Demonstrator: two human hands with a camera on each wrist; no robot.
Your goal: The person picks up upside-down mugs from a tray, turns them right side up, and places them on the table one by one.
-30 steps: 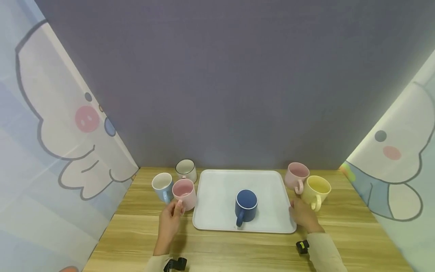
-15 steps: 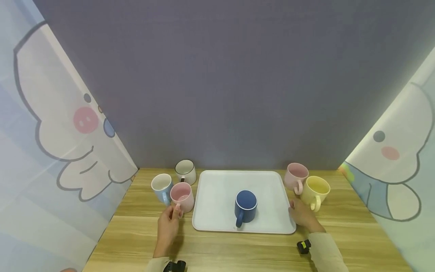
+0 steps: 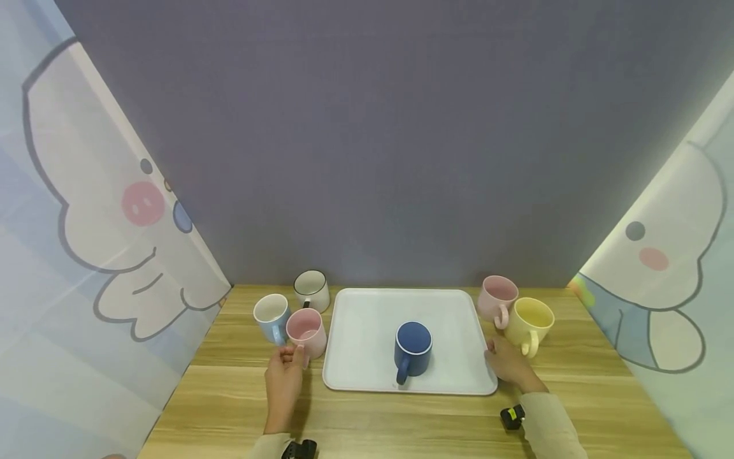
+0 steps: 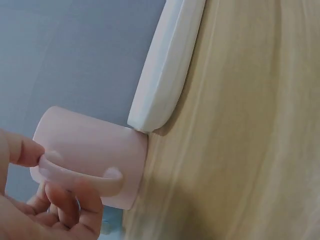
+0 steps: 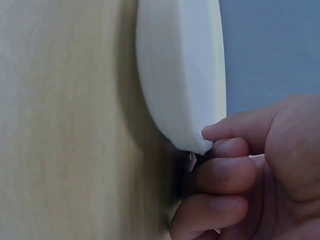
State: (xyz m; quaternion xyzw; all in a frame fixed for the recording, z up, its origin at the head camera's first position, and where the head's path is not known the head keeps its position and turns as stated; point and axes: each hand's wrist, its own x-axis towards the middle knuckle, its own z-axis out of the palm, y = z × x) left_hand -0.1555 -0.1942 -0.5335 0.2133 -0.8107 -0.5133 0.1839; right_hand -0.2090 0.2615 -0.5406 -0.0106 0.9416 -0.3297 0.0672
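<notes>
Left of the white tray (image 3: 367,319), a pink mug (image 3: 306,331) stands upright on the table, its handle facing me. My left hand (image 3: 283,376) is at that handle. The left wrist view has the thumb (image 4: 27,151) touching the top of the handle (image 4: 80,177), with curled fingers against its other side. At the tray's right edge, my right hand (image 3: 509,364) pinches the rim between thumb and fingers (image 5: 232,172). A dark blue mug (image 3: 413,347) is upright on the tray, handle toward me.
Beside the left pink mug stand a light blue mug (image 3: 272,317) and a white dark-rimmed mug (image 3: 312,291). Another pink mug (image 3: 497,299) and a yellow mug (image 3: 530,324) stand right of the tray. A grey panel (image 3: 367,159) rises behind the wooden table (image 3: 401,424).
The left pink mug has shifted slightly left and toward me, then settled. My left fingers have shifted at its handle. My right hand stays on the tray's edge.
</notes>
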